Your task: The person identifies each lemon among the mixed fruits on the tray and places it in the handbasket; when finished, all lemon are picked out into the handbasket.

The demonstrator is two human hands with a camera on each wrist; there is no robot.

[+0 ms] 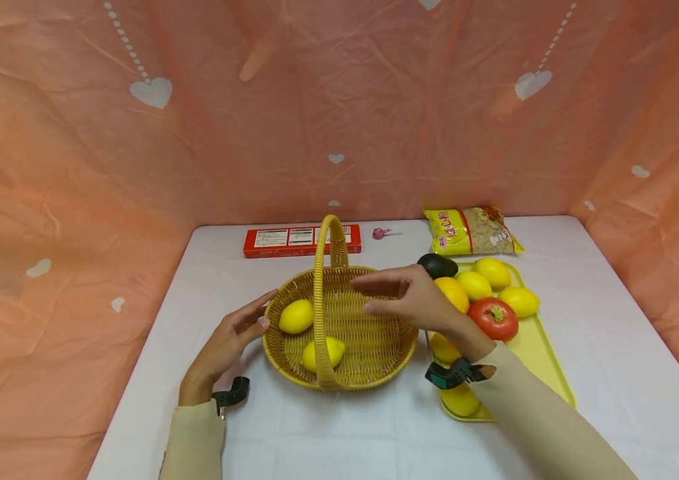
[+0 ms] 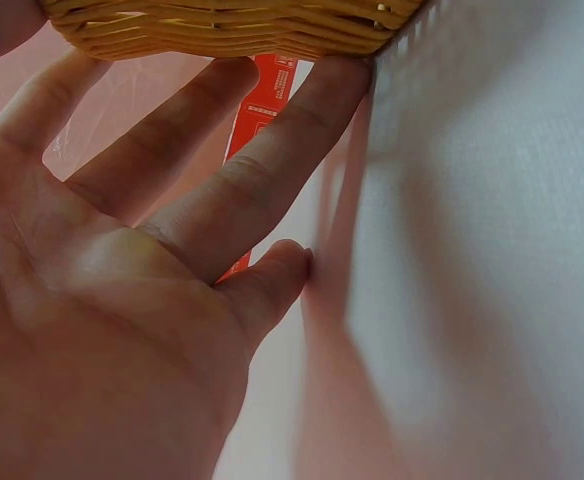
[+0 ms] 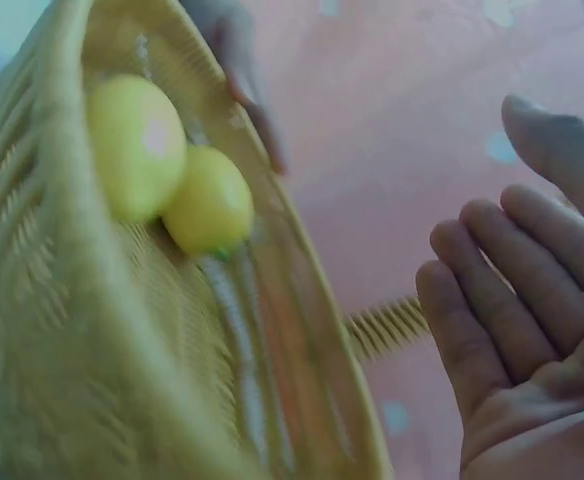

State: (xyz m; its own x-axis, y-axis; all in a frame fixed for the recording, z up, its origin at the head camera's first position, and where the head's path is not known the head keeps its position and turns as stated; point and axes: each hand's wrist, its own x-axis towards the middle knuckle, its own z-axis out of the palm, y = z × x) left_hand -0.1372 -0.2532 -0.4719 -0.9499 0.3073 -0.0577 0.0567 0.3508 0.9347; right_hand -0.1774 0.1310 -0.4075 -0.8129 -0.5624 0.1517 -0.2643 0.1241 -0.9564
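Note:
A woven wicker basket (image 1: pixel 369 340) with a tall arched handle (image 1: pixel 319 293) stands on the white table. Two lemons lie inside it, one lemon (image 1: pixel 296 317) by the left wall and another lemon (image 1: pixel 333 350) partly behind the handle. My left hand (image 1: pixel 225 350) touches the basket's left side with its fingers extended; the left wrist view shows the fingertips against the weave (image 2: pixel 242 30). Over the basket's right part hovers my right hand (image 1: pixel 420 300), empty, its fingers loosely extended and its thumb apart, as the right wrist view also shows.
Right of the basket lies a yellow tray (image 1: pixel 540 363) with several lemons (image 1: pixel 519 302), an orange (image 1: pixel 452 293) and a tomato (image 1: pixel 493 319). An avocado (image 1: pixel 437 265) sits at its far-left corner. Behind are a red box (image 1: pixel 279 243), a lollipop (image 1: pixel 380 233) and a yellow food packet (image 1: pixel 474 231).

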